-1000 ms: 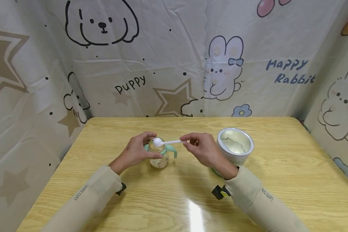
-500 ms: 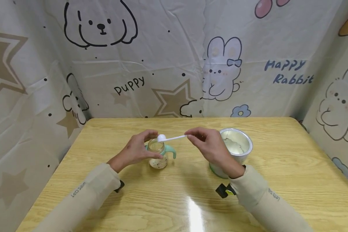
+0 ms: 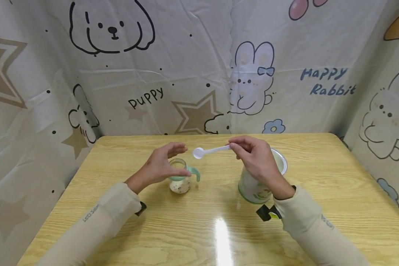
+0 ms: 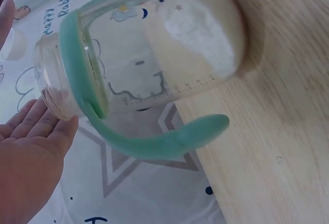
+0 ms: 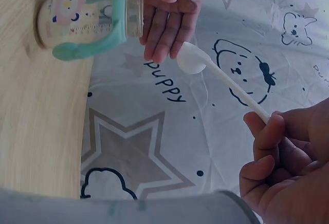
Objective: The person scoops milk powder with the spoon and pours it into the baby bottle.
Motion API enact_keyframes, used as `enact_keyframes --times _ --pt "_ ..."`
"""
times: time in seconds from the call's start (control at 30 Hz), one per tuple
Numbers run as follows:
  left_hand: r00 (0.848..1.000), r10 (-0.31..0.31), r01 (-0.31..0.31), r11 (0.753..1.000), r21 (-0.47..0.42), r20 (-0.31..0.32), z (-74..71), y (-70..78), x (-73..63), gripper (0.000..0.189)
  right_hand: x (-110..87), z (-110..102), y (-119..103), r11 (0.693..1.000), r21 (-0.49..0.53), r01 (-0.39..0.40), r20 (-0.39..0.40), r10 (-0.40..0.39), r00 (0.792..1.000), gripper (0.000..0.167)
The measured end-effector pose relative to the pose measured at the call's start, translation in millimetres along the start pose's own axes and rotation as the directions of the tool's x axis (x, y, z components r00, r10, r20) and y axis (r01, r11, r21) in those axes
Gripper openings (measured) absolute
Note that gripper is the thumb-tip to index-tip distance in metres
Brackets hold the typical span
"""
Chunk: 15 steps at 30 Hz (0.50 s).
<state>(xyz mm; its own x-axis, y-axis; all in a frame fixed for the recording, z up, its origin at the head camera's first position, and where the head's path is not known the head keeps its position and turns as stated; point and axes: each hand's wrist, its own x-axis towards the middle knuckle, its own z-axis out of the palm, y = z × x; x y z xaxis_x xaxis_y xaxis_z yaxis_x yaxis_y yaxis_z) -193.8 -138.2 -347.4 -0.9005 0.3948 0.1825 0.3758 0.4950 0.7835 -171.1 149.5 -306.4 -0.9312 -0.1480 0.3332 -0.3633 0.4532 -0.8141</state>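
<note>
A clear baby bottle (image 3: 180,186) with mint-green handles stands upright and uncapped on the table. White powder (image 4: 198,31) lies in its lower part, seen through the wall in the left wrist view. My left hand (image 3: 159,164) is spread beside the bottle's neck, fingers extended and thumb in front of it; contact cannot be made out. My right hand (image 3: 256,159) pinches the handle end of a white measuring scoop (image 3: 198,152), held in the air right of the bottle. In the right wrist view the scoop's bowl (image 5: 191,59) appears near the left fingertips.
Behind my right hand stands an open white milk powder can (image 3: 257,192) with a green base rim, its mouth partly hidden. The wooden table (image 3: 173,229) ends against a cartoon-printed cloth (image 3: 193,55). Black wrist cameras sit below both sleeves.
The scoop has moved from over the bottle's mouth up and right, with my right hand shifting towards the can. My left hand has risen slightly, its fingers spreading from the bottle's neck.
</note>
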Motion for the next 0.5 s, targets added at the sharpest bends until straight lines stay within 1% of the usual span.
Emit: enact_keyframes --times 0.13,0.3,0.5 --pt "1.0 -0.01 0.01 1.0 -0.003 0.006 2.2 3.0 2.7 0.085 -0.8 -7 -1 1.0 -0.028 -0.01 -0.02 0.01 1.0 0.018" --pt "1.0 -0.006 0.006 1.0 -0.001 0.009 4.1 7.1 6.3 0.085 -1.9 -16 -2 0.998 -0.054 -0.014 -0.037 0.012 0.999 0.02" --pt "1.0 -0.007 0.008 1.0 -0.029 0.023 6.5 13.2 10.2 0.086 -2.6 -25 0 0.998 -0.064 -0.023 -0.05 0.02 0.999 0.021"
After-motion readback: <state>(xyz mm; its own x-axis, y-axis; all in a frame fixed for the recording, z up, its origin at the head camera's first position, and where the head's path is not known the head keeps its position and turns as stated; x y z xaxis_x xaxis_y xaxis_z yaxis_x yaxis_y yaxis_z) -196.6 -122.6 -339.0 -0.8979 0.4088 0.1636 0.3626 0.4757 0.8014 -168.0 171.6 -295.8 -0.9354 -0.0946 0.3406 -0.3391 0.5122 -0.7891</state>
